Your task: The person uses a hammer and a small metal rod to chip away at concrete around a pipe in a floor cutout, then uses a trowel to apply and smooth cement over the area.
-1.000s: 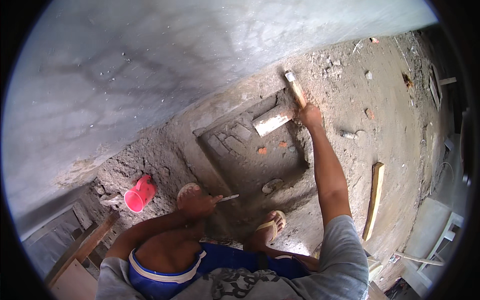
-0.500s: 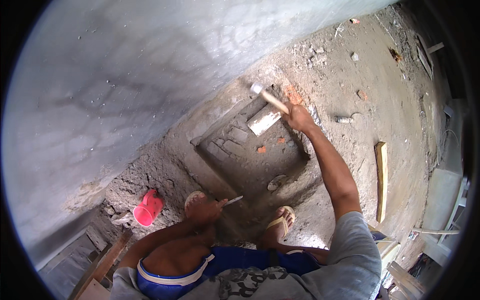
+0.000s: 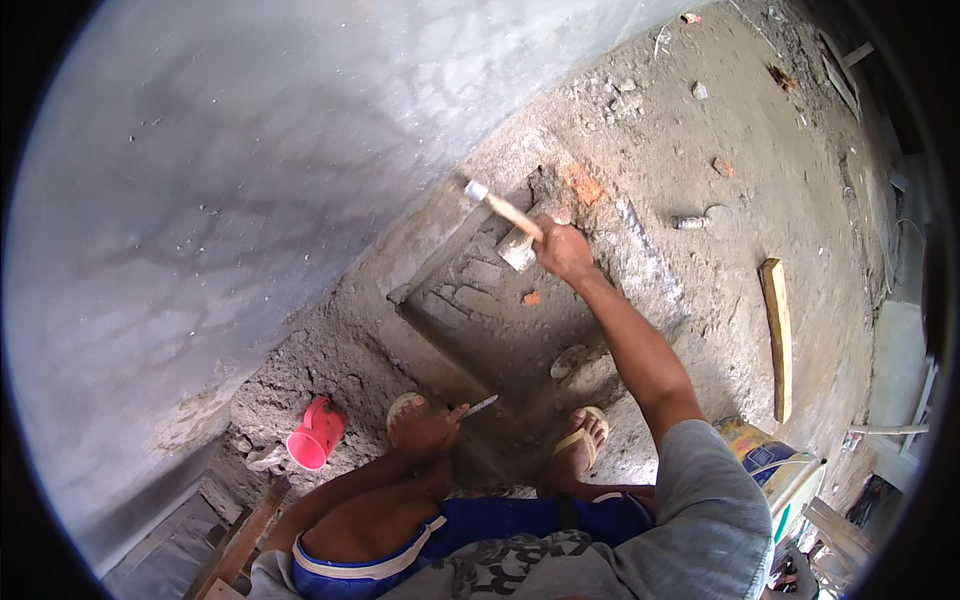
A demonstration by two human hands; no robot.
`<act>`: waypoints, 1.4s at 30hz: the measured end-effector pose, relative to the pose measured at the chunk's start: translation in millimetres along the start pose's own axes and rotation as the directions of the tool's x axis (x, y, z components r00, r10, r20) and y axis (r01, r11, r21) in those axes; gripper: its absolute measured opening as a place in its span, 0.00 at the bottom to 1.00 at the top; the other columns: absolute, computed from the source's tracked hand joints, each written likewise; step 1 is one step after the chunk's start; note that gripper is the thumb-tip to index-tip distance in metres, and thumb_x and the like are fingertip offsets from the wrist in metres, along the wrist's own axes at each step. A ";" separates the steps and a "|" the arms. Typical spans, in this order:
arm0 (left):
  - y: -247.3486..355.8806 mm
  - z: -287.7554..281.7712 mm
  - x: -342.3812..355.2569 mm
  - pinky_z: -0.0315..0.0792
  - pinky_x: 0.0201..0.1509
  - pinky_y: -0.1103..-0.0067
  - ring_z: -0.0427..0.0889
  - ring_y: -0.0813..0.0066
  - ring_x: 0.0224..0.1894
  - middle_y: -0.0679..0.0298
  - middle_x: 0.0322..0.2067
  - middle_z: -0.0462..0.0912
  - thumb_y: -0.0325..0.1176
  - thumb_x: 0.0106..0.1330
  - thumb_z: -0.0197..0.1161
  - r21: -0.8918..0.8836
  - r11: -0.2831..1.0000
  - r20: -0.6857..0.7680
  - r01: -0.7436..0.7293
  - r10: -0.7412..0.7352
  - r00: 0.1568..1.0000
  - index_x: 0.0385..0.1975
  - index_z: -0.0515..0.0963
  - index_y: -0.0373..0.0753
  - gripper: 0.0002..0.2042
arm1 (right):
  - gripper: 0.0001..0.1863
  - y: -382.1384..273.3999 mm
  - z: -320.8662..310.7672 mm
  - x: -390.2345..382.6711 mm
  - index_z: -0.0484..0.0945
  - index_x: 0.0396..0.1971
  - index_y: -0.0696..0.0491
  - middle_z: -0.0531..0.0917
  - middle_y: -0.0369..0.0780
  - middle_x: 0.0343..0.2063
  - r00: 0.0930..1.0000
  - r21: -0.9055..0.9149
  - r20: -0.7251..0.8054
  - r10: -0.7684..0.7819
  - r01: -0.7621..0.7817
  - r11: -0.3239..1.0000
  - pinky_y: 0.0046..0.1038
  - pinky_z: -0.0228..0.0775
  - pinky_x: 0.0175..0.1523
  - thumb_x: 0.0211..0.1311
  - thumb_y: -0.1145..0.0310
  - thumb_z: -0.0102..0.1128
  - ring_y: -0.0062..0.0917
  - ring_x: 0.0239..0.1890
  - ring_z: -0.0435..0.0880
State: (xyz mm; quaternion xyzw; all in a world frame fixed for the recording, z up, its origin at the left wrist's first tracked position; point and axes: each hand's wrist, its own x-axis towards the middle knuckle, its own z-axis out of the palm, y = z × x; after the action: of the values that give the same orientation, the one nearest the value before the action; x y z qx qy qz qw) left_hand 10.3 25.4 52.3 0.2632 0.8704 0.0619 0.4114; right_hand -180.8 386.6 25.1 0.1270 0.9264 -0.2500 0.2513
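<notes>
My right hand (image 3: 565, 250) grips a hammer (image 3: 508, 213) by its wooden handle, the metal head raised toward the wall side of a square recessed pit (image 3: 455, 333). Beneath that hand a pale pipe section (image 3: 516, 252) lies partly hidden in the pit, near grey rubble (image 3: 478, 275) and a small orange brick bit (image 3: 532, 298). Low by my left foot, my left hand (image 3: 430, 428) is closed on a thin metal bar (image 3: 481, 405), perhaps a chisel, pointing up and rightward over the pit's near end. My sandalled right foot (image 3: 580, 440) stands at the near right.
A cracked grey wall (image 3: 230, 180) runs along the upper left. A pink plastic jug (image 3: 315, 435) lies on dirt at left. At right are a timber batten (image 3: 776, 340), a small cylinder (image 3: 690, 222), a bucket (image 3: 760, 460) and scattered debris. Wooden boards (image 3: 245, 540) stand at lower left.
My right hand has swung leftward with the hammer, which now tilts toward the wall. My left hand keeps hold of the bar, appearing slightly further right as the view has shifted.
</notes>
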 end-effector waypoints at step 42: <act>-23.4 38.0 19.2 0.64 0.63 0.49 0.72 0.41 0.59 0.41 0.56 0.71 0.64 0.60 0.59 0.024 0.992 0.020 0.123 -0.124 0.992 0.62 0.70 0.57 0.32 | 0.09 -106.4 14.8 81.9 0.67 0.42 0.63 0.72 0.37 0.21 0.882 0.994 0.112 0.458 -0.108 -0.036 0.24 0.67 0.15 0.61 0.80 0.48 0.19 0.15 0.67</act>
State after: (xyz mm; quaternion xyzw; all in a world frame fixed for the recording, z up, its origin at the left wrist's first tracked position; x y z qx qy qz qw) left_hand 19.3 11.0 6.8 0.2143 0.8812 0.0237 0.4207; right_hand -282.2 298.1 13.2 0.4836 0.4657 -0.7409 0.0181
